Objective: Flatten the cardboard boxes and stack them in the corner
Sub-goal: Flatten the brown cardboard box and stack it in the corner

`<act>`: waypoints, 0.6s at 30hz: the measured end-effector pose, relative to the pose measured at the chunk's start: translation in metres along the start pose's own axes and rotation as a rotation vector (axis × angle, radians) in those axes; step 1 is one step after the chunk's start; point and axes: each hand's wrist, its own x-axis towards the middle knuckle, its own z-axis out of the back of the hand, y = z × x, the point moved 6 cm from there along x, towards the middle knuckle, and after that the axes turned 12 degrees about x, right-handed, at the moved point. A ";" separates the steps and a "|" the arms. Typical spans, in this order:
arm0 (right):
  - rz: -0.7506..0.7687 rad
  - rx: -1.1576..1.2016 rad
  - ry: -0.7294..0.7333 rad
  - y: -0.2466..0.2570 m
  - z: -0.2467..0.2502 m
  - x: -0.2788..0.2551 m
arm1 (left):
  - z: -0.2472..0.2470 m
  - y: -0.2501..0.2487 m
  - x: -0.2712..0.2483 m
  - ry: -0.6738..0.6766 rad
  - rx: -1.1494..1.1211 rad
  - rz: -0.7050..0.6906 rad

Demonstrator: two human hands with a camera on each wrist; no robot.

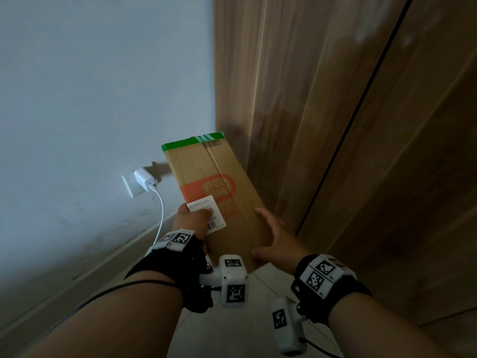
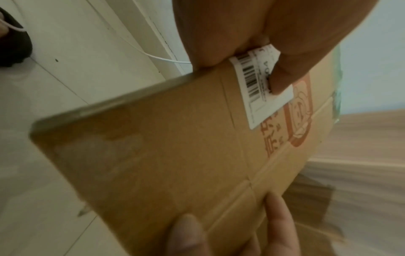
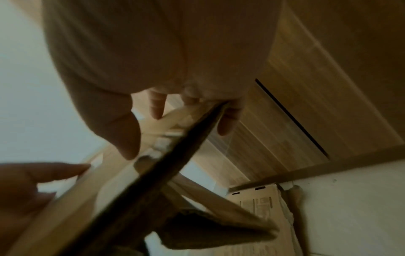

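I hold a flattened brown cardboard box [image 1: 211, 174] with a green-taped far end and an orange print, raised at a slant toward the corner between wall and wardrobe. My left hand [image 1: 195, 219] grips its left edge, the thumb [image 2: 282, 76] pressed on a white barcode label [image 2: 258, 90]. My right hand [image 1: 269, 235] holds the near right edge, its fingertips [image 2: 277, 216] lying on the box face. In the right wrist view the box edge [image 3: 157, 169] runs between that hand's thumb and fingers. A second flat cardboard [image 3: 260, 202] lies on the floor against the wardrobe base.
A pale wall [image 1: 90, 86] stands on the left, carrying a socket with a white charger [image 1: 144, 179] and a hanging cable [image 1: 161, 210]. Tall wooden wardrobe doors [image 1: 335, 125] fill the right. Light floor tiles [image 1: 232, 326] and a baseboard [image 1: 90, 267] run below.
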 end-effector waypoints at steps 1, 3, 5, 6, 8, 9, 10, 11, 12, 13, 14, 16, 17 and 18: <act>0.001 -0.107 0.019 -0.002 -0.003 0.001 | 0.002 -0.002 0.000 -0.010 0.014 0.004; -0.008 -0.203 0.028 -0.004 -0.009 0.001 | 0.004 -0.002 0.003 -0.017 0.033 0.007; -0.024 -0.098 0.002 -0.005 -0.010 0.001 | 0.003 -0.004 0.004 -0.008 0.033 -0.012; -0.030 -0.002 -0.022 -0.005 -0.008 0.001 | 0.001 -0.004 0.004 0.014 0.014 -0.024; -0.050 0.176 -0.079 -0.004 -0.002 0.002 | -0.005 -0.006 0.003 0.089 -0.046 -0.023; -0.055 0.273 -0.110 -0.003 0.003 0.002 | -0.008 -0.008 -0.001 0.142 -0.078 -0.025; -0.057 0.380 -0.156 -0.002 0.009 0.003 | -0.013 -0.011 -0.006 0.200 -0.102 -0.035; -0.060 0.492 -0.211 0.000 0.015 0.004 | -0.017 -0.013 -0.010 0.262 -0.117 -0.045; -0.065 0.602 -0.260 0.001 0.020 0.005 | -0.021 -0.015 -0.014 0.315 -0.120 -0.064; -0.076 0.707 -0.300 0.001 0.025 0.007 | -0.024 -0.015 -0.017 0.355 -0.112 -0.085; -0.093 0.797 -0.330 0.001 0.029 0.008 | -0.027 -0.016 -0.021 0.387 -0.098 -0.105; -0.131 0.937 -0.365 0.001 0.034 0.008 | -0.033 -0.012 -0.027 0.449 -0.058 -0.123; -0.146 0.990 -0.370 0.000 0.036 0.008 | -0.035 -0.009 -0.028 0.474 -0.033 -0.135; -0.161 1.025 -0.373 -0.001 0.038 0.009 | -0.037 -0.008 -0.030 0.495 -0.006 -0.155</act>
